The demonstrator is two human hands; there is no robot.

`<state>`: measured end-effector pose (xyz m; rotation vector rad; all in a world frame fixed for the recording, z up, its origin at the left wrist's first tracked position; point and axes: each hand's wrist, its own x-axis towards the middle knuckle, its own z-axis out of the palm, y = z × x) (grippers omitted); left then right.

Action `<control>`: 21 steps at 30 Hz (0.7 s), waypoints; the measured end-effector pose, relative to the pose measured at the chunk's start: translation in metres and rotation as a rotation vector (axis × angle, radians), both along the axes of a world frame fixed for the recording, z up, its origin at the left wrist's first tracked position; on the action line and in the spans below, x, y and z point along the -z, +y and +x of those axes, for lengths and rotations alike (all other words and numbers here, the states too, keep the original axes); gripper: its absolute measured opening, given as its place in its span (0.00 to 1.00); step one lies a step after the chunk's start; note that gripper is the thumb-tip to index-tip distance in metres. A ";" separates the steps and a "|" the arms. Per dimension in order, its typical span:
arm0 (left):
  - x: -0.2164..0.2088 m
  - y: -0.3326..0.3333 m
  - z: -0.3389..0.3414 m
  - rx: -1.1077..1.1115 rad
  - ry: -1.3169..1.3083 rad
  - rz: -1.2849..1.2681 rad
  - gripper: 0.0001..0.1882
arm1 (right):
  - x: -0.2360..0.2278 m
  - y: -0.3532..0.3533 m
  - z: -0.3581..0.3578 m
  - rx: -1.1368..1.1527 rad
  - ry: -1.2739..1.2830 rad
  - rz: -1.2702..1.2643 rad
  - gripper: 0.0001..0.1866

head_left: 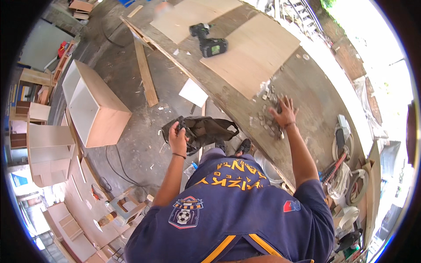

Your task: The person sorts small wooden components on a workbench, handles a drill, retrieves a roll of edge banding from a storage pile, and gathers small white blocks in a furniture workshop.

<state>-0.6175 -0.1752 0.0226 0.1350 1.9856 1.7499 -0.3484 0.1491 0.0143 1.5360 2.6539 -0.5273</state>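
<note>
Head camera: a long, dust-streaked tabletop is stretching diagonally across a cluttered workspace, where a person in a dark blue shirt is standing at its edge. A pale, box-shaped cabinet is resting on the floor to the left, and a thin plywood sheet is lying flat on the tabletop. A black bag is hanging just beside the tabletop's edge, in front of the person. A green-and-black cordless drill is lying at the plywood sheet's left edge, while a white panel is lying beyond the bag. The left hand is grasping the bag's gathered rim; the right hand is spreading its fingers, palm down, beside scattered small grey pieces on the tabletop, possibly touching some.
</note>
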 end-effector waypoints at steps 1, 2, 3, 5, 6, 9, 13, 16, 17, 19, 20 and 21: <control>0.003 -0.003 -0.001 -0.017 0.009 0.001 0.18 | -0.007 -0.010 -0.004 -0.009 -0.038 -0.006 0.44; 0.004 -0.006 -0.002 -0.019 0.011 -0.006 0.19 | -0.014 -0.021 -0.005 -0.012 -0.077 -0.008 0.46; 0.005 -0.007 -0.003 -0.015 0.002 -0.001 0.19 | -0.015 -0.033 -0.008 -0.012 -0.067 0.038 0.47; 0.014 -0.012 -0.005 -0.031 -0.036 0.039 0.18 | -0.012 -0.054 -0.014 -0.010 -0.050 0.127 0.48; 0.011 -0.010 -0.005 -0.032 -0.083 0.057 0.18 | -0.008 -0.058 -0.014 -0.006 -0.028 0.148 0.47; 0.006 -0.003 -0.004 0.000 -0.181 0.110 0.18 | -0.001 -0.065 -0.015 0.008 0.058 0.307 0.38; -0.003 0.007 -0.009 0.074 -0.187 0.123 0.18 | 0.008 -0.055 -0.011 0.076 0.158 0.383 0.26; -0.014 0.011 -0.014 0.097 -0.263 0.141 0.18 | 0.011 -0.048 -0.007 0.104 0.274 0.389 0.26; -0.018 0.014 -0.015 0.104 -0.259 0.154 0.18 | 0.012 -0.044 -0.006 0.113 0.289 0.379 0.25; -0.025 0.016 -0.016 0.123 -0.249 0.158 0.18 | 0.004 -0.039 -0.004 0.174 0.281 0.279 0.23; -0.030 0.017 -0.016 0.129 -0.254 0.151 0.18 | -0.005 -0.038 -0.007 0.230 0.262 0.194 0.22; -0.036 0.018 -0.016 0.136 -0.263 0.171 0.18 | -0.001 -0.033 -0.007 0.288 0.223 0.199 0.22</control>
